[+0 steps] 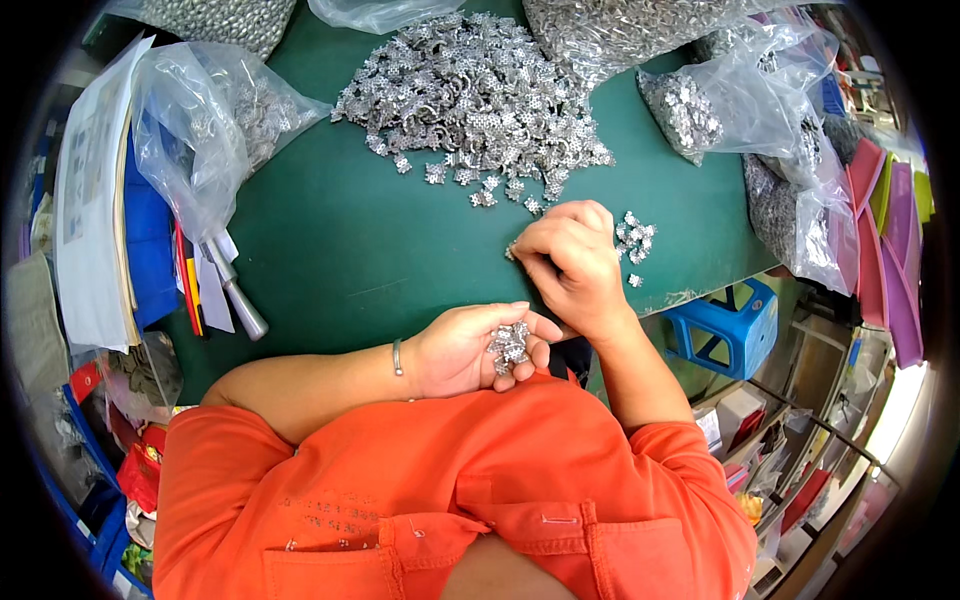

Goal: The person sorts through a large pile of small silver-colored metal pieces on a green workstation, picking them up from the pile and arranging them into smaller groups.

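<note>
My left hand point(452, 348) is turned palm up near the table's front edge, its fingers curled around a small heap of silvery, jagged-edged metal pieces point(509, 342). Just beyond it, my right hand point(574, 262) is over the green table point(330, 240) with thumb and forefinger pinched on one small metal piece point(511, 251). A large pile of similar metal pieces point(475, 95) spreads across the far middle of the table, a few strays at its near edge. Right of my right hand lies a small separate group of shinier pieces point(635, 236).
Clear plastic bags of metal parts stand at the far left point(200, 120) and right point(740, 105). A metal-handled tool point(240, 300) and papers point(95, 200) lie along the left side. A blue stool point(728, 328) stands beyond the table's right edge, near pink and purple strips point(890, 250).
</note>
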### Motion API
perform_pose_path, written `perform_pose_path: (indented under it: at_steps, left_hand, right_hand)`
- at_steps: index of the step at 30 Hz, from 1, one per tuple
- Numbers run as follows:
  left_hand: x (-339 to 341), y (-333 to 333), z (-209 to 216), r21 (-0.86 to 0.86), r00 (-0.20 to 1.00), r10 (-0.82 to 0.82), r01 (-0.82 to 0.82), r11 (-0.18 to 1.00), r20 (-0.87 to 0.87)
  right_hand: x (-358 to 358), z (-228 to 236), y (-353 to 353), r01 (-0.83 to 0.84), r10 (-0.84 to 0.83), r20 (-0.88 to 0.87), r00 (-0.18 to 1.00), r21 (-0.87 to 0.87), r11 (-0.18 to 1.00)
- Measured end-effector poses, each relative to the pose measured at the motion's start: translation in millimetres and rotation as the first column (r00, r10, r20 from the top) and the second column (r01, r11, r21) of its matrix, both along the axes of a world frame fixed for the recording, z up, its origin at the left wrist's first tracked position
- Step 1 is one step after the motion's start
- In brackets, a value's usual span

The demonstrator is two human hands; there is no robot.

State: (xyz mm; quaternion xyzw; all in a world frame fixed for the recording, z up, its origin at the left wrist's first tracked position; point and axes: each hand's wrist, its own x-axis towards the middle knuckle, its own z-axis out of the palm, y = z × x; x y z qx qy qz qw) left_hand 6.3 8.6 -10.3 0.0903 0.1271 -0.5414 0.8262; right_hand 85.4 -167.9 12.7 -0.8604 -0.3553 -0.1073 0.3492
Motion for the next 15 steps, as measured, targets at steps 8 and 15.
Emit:
perform_pose_path:
  at_steps: [8,15]
  left_hand:
    - [-2,1,-1,-0.024,0.998,0.041,-0.042,0.999,-0.046]
    - [0,0,0,-0.014,1.0,0.024,-0.024,1.0,-0.019]
  right_hand:
    - [6,18,-9,-0.097,0.13,-0.183,0.975,0.18,0.979]
    - [27,1,3,0.104,-0.103,0.04,0.994,-0.013,0.994]
